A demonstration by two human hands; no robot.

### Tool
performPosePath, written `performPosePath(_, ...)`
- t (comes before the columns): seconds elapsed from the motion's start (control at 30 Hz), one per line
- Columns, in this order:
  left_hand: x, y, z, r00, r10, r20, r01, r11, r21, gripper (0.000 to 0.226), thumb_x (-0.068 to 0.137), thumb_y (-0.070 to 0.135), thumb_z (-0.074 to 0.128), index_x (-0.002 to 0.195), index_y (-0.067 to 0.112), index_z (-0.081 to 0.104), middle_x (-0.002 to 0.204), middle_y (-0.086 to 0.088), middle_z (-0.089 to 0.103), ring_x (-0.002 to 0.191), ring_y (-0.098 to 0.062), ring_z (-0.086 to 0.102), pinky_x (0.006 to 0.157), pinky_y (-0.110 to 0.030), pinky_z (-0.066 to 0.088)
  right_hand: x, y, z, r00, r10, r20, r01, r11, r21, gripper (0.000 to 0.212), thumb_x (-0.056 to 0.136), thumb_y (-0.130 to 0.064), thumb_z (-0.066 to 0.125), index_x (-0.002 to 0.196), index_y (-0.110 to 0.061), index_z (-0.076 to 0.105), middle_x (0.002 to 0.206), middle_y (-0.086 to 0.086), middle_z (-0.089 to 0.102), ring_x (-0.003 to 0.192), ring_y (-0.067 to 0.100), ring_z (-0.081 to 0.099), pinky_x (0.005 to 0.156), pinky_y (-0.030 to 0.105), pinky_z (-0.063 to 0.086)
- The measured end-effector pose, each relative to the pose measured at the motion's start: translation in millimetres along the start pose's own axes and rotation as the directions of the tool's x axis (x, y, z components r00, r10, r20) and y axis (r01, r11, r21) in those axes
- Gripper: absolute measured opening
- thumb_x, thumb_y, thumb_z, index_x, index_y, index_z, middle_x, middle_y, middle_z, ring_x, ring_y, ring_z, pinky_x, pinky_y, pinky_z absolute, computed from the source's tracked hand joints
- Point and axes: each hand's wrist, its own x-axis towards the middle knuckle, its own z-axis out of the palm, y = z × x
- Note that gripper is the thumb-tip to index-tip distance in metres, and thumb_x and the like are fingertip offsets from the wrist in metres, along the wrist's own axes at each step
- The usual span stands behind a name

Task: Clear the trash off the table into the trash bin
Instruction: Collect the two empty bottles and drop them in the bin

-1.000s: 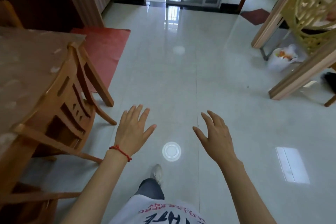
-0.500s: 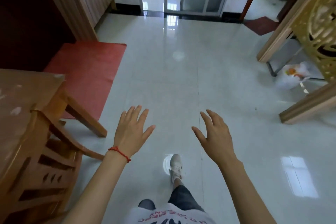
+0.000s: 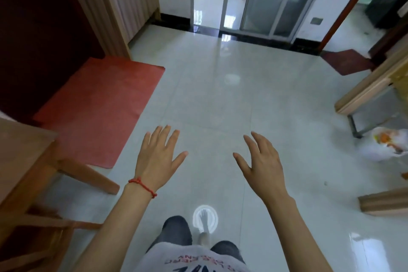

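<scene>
Both the left hand (image 3: 157, 157) and right hand (image 3: 263, 166) hang empty, fingers spread and relaxed, over bare floor right of the table (image 3: 21, 150). No trash shows on the table corner in view; no bin is recognisable. Best to locate both first.

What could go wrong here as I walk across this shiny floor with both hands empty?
The glossy tile floor reflects light strongly, so it may be slick underfoot. The wooden chair leg juts out beside your left hand and could catch a foot. No trash bin is in view; the white plastic bag lying on the floor to the right, beyond your right hand, could be stepped on if you turn that way.
</scene>
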Motion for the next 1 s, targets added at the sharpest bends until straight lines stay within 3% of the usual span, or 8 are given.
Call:
performPosePath(0.67, 288.0, -146.9, -25.1, 0.984, -0.177, -0.003, 0.177, 0.984, -0.011, 0.08, 0.091, 0.06, 0.006, 0.118, 0.008, 0.06, 0.122, -0.017, 0.062, 0.114, -0.036, 0.057, 0.093, -0.056, 0.043, 346.9, -68.4, 74.6, 0.989, -0.143, 0.024, 0.142, 0.989, 0.028, 0.061, 0.086, -0.052, 0.033, 0.124, -0.008, 0.053, 0.134, 0.016, 0.052, 0.124, 0.034, 0.048, 0.099, 0.046, 0.04)
performPosePath(1.0, 360.5, -212.8, -35.8, 0.897, -0.442, -0.033, 0.439, 0.896, -0.057, 0.078, 0.092, 0.058, 0.006, 0.119, 0.008, 0.059, 0.123, -0.019, 0.061, 0.114, -0.036, 0.058, 0.093, -0.056, 0.043, 491.7, -123.4, 113.2, 0.912, -0.395, 0.111, 0.392, 0.919, 0.049, 0.062, 0.087, -0.052, 0.032, 0.125, -0.008, 0.053, 0.135, 0.016, 0.051, 0.125, 0.035, 0.047, 0.1, 0.047, 0.039)
